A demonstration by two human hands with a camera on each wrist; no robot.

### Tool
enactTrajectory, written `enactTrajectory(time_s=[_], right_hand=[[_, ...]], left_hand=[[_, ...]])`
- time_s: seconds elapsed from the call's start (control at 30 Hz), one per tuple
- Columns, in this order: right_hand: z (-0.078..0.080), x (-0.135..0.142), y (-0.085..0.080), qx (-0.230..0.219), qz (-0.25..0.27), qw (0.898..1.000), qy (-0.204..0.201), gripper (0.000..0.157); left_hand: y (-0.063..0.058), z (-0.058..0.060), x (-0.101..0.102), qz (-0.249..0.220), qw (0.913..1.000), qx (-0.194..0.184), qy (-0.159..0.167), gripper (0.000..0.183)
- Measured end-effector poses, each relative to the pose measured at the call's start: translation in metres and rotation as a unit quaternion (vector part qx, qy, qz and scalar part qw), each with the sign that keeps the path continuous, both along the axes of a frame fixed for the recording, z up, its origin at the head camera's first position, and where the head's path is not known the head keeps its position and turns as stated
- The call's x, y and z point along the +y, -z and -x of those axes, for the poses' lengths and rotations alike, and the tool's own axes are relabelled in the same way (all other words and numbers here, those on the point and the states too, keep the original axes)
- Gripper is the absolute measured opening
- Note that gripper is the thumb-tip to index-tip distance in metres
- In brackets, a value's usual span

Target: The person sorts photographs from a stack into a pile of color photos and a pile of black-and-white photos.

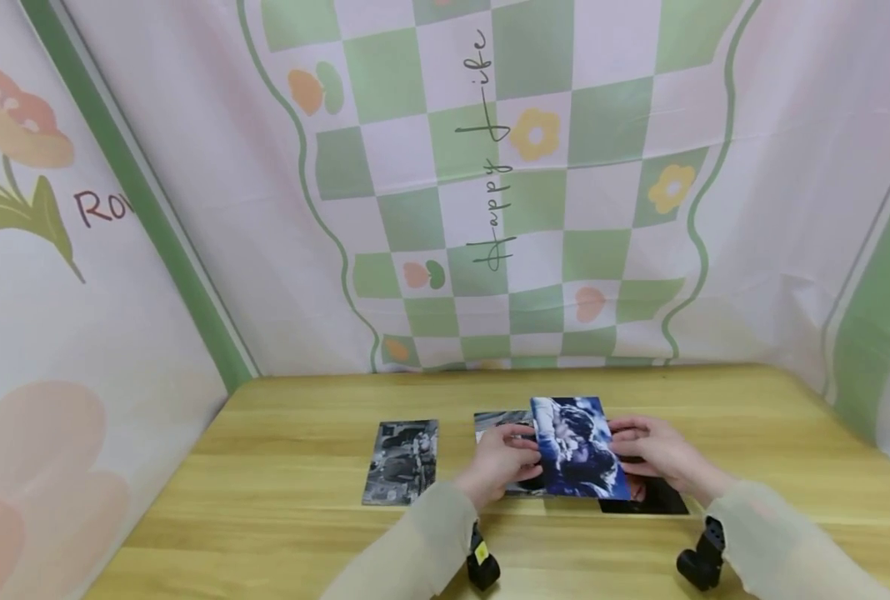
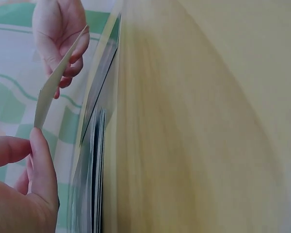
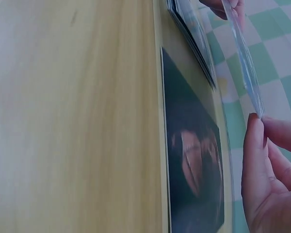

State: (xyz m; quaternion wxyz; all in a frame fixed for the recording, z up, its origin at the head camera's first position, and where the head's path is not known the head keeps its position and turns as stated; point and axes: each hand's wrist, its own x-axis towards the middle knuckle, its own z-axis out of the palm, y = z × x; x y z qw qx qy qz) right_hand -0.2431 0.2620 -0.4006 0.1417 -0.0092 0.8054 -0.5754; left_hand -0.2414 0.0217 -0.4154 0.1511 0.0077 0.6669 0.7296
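A blue-toned photo print is held up off the table between both hands. My left hand pinches its left edge between thumb and fingers, and the right hand pinches the opposite edge. In the left wrist view the print appears nearly edge-on, tilted above the tabletop. Behind the left hand lies a small stack of prints, partly hidden. A dark print lies flat under the right hand, its upper part covered in the head view.
A black-and-white print lies separately on the left of the wooden table. A patterned curtain hangs just behind the table's far edge. Each wrist carries a small black camera.
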Motion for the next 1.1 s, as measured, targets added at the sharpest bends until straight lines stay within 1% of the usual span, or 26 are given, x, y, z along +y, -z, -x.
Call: enactTrajectory(time_s=[0.2,0.27,0.47,0.6,0.73,0.8,0.93,1.1], right_hand=[[-0.001,0.018,0.002,0.002,-0.018,1.000,-0.006,0.051],[-0.002,0.024,0.003,0.007,-0.027,0.999,-0.015,0.052],[-0.002,0.037,0.006,0.008,-0.039,0.999,-0.017,0.052],[-0.002,0.042,0.008,0.008,-0.039,0.999,-0.021,0.052],[-0.003,0.046,0.011,0.003,-0.036,0.999,-0.021,0.053],[-0.003,0.048,0.012,0.002,-0.037,0.999,-0.020,0.053],[-0.003,0.052,0.015,-0.005,-0.038,0.999,-0.015,0.053],[-0.002,0.057,0.017,-0.012,-0.035,0.999,-0.011,0.054]], left_hand=[[-0.001,-0.001,0.020,-0.010,0.9996,-0.011,-0.022,0.031],[0.000,-0.002,0.026,-0.009,0.9995,-0.014,-0.029,0.030],[0.001,-0.004,0.041,-0.006,0.9992,-0.014,-0.038,0.028],[0.004,-0.005,0.047,-0.007,0.9990,-0.010,-0.042,0.030],[0.006,-0.006,0.049,-0.003,0.9990,-0.017,-0.041,0.031],[0.007,-0.006,0.050,-0.006,0.9992,-0.022,-0.034,0.032],[0.007,-0.007,0.051,-0.024,0.9990,-0.032,-0.020,0.032],[0.005,-0.009,0.055,-0.037,0.9982,-0.043,-0.022,0.038]])
